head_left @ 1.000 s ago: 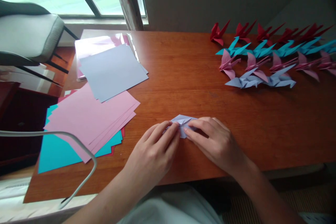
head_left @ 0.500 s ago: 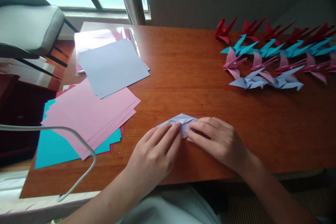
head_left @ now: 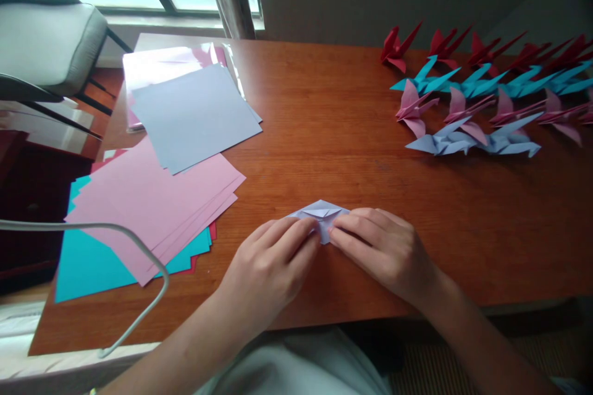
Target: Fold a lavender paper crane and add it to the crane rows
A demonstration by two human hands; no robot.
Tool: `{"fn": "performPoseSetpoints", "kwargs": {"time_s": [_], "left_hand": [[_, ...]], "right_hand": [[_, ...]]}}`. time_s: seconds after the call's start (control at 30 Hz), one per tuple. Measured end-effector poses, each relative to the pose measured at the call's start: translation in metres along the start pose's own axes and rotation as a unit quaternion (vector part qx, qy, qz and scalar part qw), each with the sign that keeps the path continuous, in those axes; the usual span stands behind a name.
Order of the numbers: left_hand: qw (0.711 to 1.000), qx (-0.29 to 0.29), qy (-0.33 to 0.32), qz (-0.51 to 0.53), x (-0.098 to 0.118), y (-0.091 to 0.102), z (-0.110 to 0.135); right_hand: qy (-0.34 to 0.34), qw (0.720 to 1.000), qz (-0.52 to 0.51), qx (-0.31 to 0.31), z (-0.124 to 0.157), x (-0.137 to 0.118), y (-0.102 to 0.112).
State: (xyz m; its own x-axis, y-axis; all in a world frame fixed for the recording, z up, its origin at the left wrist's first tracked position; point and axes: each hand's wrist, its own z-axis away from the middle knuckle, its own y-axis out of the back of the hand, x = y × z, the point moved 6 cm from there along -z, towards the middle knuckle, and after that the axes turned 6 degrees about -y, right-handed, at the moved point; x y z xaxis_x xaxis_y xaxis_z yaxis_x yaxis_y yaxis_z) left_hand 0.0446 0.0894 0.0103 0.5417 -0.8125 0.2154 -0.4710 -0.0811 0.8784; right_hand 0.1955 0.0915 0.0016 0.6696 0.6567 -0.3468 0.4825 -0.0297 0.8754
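A small folded piece of pale lavender origami paper (head_left: 321, 210) lies on the wooden table near its front edge. Its far point and a raised, narrow flap in the middle show between my hands. My left hand (head_left: 273, 259) pinches its left part, with thumb and fingertips close to the centre. From the other side my right hand (head_left: 382, 247) grips the right part, fingers bent and thumb at the near edge. Both outer corners are mostly hidden under my fingers.
Sheets of grey-blue paper (head_left: 199, 117), pink paper (head_left: 157, 197) and turquoise paper (head_left: 92, 265) overlap at the left. A white cable (head_left: 139, 241) arches over them. Rows of red cranes (head_left: 395, 49), turquoise cranes (head_left: 428, 79), pink cranes (head_left: 412, 110) and lavender cranes (head_left: 447, 139) stand at the back right.
My left fingertips have slid slightly down toward the near side of the folded paper, so more of its middle flap shows. My right hand has barely moved. The view has shifted a little.
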Motion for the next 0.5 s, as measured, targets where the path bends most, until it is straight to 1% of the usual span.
{"fn": "performPoseSetpoints", "kwargs": {"time_s": [0.17, 0.37, 0.5], "left_hand": [[1.0, -0.001, -0.001, 0.016, -0.005, 0.001, 0.0], [0.998, -0.016, 0.016, 0.053, -0.009, -0.004, 0.0], [0.997, -0.019, 0.028, 0.067, -0.011, -0.005, 0.0]], "right_hand": [[-0.014, 1.0, -0.009, 0.0, 0.001, 0.0, -0.003], [-0.019, 1.0, -0.015, 0.001, 0.001, 0.001, -0.001], [-0.044, 0.998, -0.034, -0.004, 0.001, 0.003, -0.003]]}}
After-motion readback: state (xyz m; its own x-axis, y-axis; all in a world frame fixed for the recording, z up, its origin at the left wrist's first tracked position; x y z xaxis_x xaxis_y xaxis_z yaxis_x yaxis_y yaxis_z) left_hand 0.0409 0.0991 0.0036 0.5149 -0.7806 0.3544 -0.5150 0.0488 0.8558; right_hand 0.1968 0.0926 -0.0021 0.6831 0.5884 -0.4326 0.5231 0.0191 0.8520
